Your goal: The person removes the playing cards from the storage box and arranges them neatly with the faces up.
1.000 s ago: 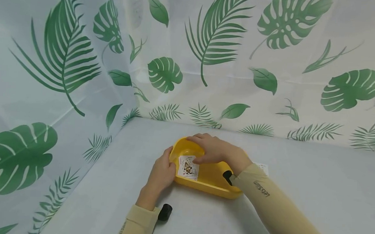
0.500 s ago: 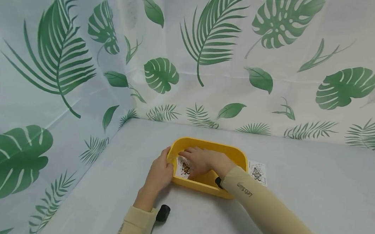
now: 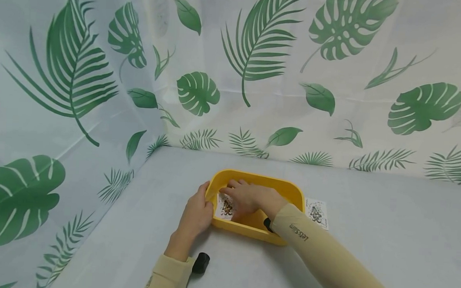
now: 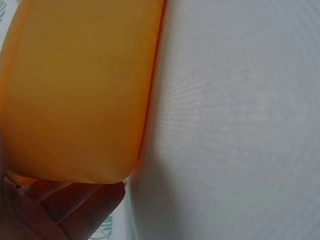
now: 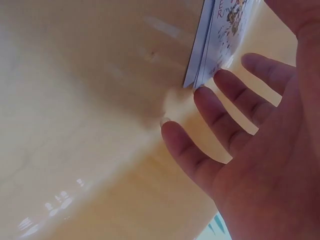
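A yellow plastic bin stands on the pale cloth. My left hand grips its left end, thumb at the rim and fingers around the outside; in the left wrist view those fingers lie along the bin's corner. Inside the bin, at its left end, is a small stack of playing cards with a joker picture on top. My right hand reaches into the bin over the cards. In the right wrist view its fingers are spread and extended, with fingertips right at the edge of the cards.
A playing card with a grey joker picture lies on the cloth just right of the bin. Leaf-printed white curtains rise behind and to the left. A black wrist camera is strapped at my left cuff.
My right hand has gone from above the bin's far rim down into it, over the cards. The bin's right end and the card beside it now show more. My left hand keeps its grip.
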### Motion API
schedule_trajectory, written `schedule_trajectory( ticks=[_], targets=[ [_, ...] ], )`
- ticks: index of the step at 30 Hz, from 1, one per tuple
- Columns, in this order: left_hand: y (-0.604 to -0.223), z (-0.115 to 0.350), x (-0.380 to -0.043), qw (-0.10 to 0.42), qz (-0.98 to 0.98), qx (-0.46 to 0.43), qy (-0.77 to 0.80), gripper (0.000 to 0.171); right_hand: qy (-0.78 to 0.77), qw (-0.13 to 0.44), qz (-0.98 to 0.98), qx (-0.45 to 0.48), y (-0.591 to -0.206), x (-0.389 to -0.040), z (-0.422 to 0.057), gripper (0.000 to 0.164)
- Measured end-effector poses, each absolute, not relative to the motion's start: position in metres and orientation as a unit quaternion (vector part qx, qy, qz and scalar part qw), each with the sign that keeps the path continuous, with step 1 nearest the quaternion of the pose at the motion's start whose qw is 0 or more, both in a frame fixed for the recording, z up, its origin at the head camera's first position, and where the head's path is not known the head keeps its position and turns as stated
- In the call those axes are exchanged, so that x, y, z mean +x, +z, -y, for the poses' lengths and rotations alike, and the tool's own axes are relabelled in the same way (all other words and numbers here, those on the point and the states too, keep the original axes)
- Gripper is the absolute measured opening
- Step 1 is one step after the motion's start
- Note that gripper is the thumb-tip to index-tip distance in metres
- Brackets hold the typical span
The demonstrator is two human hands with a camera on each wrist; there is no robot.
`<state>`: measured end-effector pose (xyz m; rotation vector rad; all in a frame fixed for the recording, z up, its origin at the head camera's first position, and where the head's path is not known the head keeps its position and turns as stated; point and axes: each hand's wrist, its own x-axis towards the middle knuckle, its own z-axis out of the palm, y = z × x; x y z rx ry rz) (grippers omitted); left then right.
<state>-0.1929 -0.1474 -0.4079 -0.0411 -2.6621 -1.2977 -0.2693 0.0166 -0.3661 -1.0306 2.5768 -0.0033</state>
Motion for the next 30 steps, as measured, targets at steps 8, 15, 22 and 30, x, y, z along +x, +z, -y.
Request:
schedule_trajectory(
  ticks=[8,15,22,30],
  targets=[
    [-0.4067,0.1469,-0.1928,0.086,0.894,-0.008,-0.439,0.057,0.007,0.178,-0.91,-0.373,-0.3647,-0.2702,-0.0159,0.076],
    [-0.4086,0.1475,-0.1938,0.086,0.896,-0.007,-0.436,0.057,-0.007,0.178,-0.912,-0.369,-0.3649,-0.2707,-0.0168,0.076],
    [-0.4078,0.1463,-0.1947,0.083,0.894,-0.007,-0.439,0.056,-0.014,0.177,-0.912,-0.369,-0.3624,-0.2712,-0.0188,0.077],
    [-0.4071,0.1475,-0.193,0.084,0.896,-0.004,-0.437,0.057,-0.033,0.179,-0.911,-0.37,-0.3588,-0.2711,-0.0198,0.079]
  ],
)
